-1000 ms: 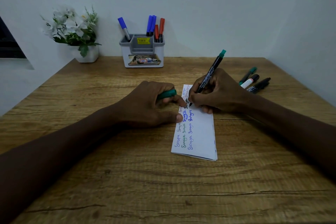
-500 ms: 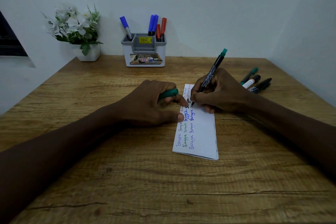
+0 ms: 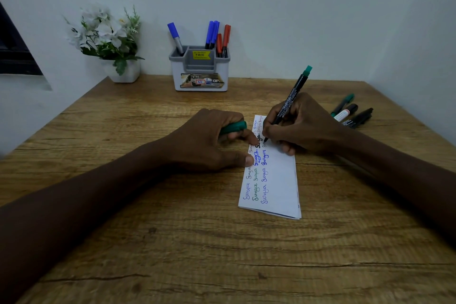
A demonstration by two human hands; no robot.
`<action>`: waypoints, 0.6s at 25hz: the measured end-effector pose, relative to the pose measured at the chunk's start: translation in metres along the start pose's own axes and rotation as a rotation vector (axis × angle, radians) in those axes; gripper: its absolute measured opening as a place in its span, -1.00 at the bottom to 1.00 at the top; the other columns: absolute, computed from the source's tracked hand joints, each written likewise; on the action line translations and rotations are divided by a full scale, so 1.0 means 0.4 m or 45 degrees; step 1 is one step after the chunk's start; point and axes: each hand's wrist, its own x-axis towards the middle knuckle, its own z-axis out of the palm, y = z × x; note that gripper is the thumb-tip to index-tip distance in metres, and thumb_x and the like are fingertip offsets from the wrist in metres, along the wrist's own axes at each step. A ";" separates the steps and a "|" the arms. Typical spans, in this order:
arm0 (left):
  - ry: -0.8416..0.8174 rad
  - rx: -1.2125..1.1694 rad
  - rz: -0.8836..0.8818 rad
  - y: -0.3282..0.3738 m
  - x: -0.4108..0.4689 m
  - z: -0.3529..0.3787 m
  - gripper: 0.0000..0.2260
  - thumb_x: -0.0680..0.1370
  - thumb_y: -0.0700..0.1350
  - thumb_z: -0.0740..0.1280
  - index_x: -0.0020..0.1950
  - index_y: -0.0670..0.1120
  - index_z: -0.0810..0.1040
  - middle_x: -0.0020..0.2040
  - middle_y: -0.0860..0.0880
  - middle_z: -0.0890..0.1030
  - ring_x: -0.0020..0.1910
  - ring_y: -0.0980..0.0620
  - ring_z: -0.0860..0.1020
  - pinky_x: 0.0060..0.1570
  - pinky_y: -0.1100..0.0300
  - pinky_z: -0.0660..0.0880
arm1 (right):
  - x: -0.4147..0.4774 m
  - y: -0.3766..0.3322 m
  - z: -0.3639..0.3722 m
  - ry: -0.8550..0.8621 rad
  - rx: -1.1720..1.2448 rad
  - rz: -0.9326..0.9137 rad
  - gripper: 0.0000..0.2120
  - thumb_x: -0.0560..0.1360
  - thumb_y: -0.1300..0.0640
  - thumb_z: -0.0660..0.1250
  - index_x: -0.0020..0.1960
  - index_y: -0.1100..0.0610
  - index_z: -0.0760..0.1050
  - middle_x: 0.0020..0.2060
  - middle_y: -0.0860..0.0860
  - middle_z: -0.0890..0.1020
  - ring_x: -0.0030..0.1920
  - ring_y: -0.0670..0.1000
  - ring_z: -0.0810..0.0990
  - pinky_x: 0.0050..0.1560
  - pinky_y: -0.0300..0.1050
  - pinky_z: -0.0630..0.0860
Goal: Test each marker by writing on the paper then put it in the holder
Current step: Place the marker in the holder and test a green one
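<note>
On a wooden desk point(image 3: 172, 242) against white walls, the right hand point(image 3: 303, 128) pinches a green marker point(image 3: 288, 103) on paper point(image 3: 278, 185); the left hand point(image 3: 209, 143) clasps its cap point(image 3: 234, 127).

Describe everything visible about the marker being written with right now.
The marker is slim with a black barrel carrying small white print and a green end plug at the top. It is uncapped, tilted with its top leaning away and to the right, its tip down on the white folded paper beside earlier handwritten words. The right hand grips its lower barrel; the left hand holds the green cap.
</note>
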 end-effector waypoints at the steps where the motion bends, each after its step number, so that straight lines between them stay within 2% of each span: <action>1: 0.001 -0.007 -0.001 0.003 0.000 -0.001 -0.62 0.42 0.16 0.58 -0.20 -0.01 0.43 -0.09 0.14 0.70 -0.16 0.10 0.63 -0.15 -0.03 0.56 | 0.000 -0.001 0.000 -0.001 0.000 0.005 -0.89 0.53 0.30 0.43 -0.14 0.34 0.63 -0.44 0.16 0.67 -0.52 0.04 0.62 -0.47 -0.19 0.58; 4: -0.001 -0.009 -0.008 0.010 -0.001 -0.002 -0.63 0.42 0.11 0.59 -0.19 -0.06 0.46 -0.15 0.27 0.67 -0.18 0.19 0.61 -0.22 0.17 0.53 | -0.001 -0.001 0.000 0.007 0.005 0.015 -0.89 0.53 0.30 0.42 -0.13 0.35 0.63 -0.45 0.16 0.67 -0.52 0.02 0.62 -0.48 -0.20 0.57; 5: -0.002 -0.012 -0.010 0.011 -0.001 -0.002 -0.63 0.42 0.11 0.59 -0.19 -0.05 0.45 -0.15 0.27 0.67 -0.18 0.17 0.62 -0.22 0.17 0.53 | 0.000 0.000 0.000 0.009 0.011 0.020 -0.89 0.53 0.31 0.42 -0.13 0.36 0.62 -0.44 0.16 0.67 -0.52 0.02 0.62 -0.49 -0.20 0.57; 9: 0.009 0.006 -0.004 0.009 -0.003 -0.003 -0.60 0.41 0.14 0.58 -0.20 -0.06 0.44 -0.10 0.08 0.70 -0.18 0.02 0.62 -0.16 -0.07 0.53 | 0.003 -0.002 0.001 0.011 0.001 0.041 -0.88 0.54 0.28 0.42 -0.12 0.34 0.63 -0.43 0.15 0.67 -0.53 0.01 0.61 -0.50 -0.20 0.55; 15: -0.008 -0.029 -0.014 0.013 -0.007 -0.004 -0.61 0.42 0.10 0.59 -0.20 -0.07 0.43 -0.02 0.16 0.72 -0.13 0.15 0.65 -0.14 -0.02 0.53 | 0.005 -0.001 0.003 0.028 0.002 0.054 -0.87 0.55 0.26 0.41 -0.11 0.33 0.62 -0.40 0.14 0.68 -0.52 0.01 0.62 -0.50 -0.19 0.55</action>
